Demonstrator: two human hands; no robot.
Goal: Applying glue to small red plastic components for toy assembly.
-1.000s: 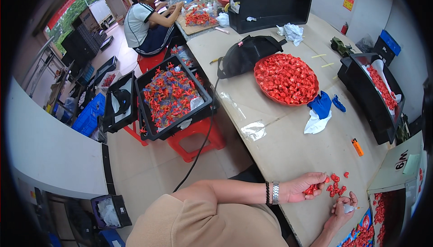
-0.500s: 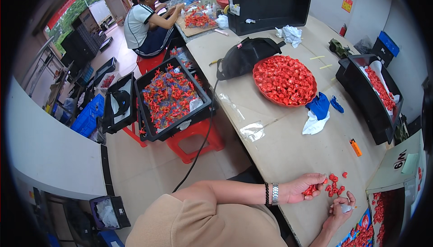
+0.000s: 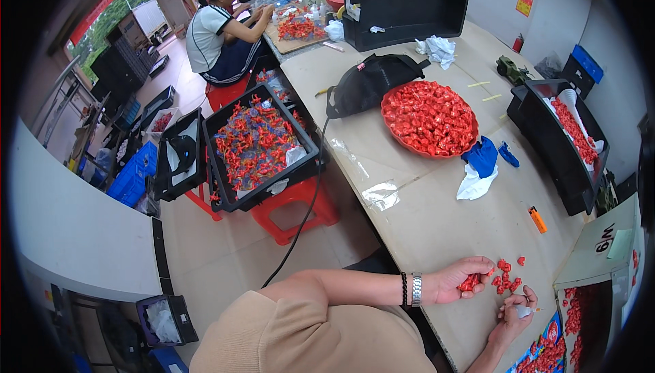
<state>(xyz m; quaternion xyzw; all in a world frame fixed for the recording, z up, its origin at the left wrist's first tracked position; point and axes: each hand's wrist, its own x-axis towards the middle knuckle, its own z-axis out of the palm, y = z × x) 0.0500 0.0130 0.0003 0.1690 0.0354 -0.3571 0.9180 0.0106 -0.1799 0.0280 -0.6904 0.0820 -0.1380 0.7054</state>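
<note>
My left hand (image 3: 464, 279), with a beaded band and a metal watch at the wrist, is closed around several small red plastic pieces (image 3: 469, 282). One more red piece shows at its thumb and fingertips. To its right, my right hand (image 3: 513, 316) grips a small translucent bottle (image 3: 523, 311) with a thin needle-like tip pointing right. Between and just beyond the hands, a loose cluster of red pieces (image 3: 503, 279) lies on the table (image 3: 437, 230).
A red bowl (image 3: 386, 124) heaped with red pieces stands farther off, beside a black cap (image 3: 375, 83). Blue cloth (image 3: 482, 155), an orange lighter (image 3: 537, 220) and a black bin (image 3: 546, 148) lie right. A co-worker (image 3: 222, 32) sits far left, beyond a crate (image 3: 317, 158) of red figures.
My hands keep nearly the same place and the same grips. The whole view has shifted very slightly, and the co-worker's hands have moved a little.
</note>
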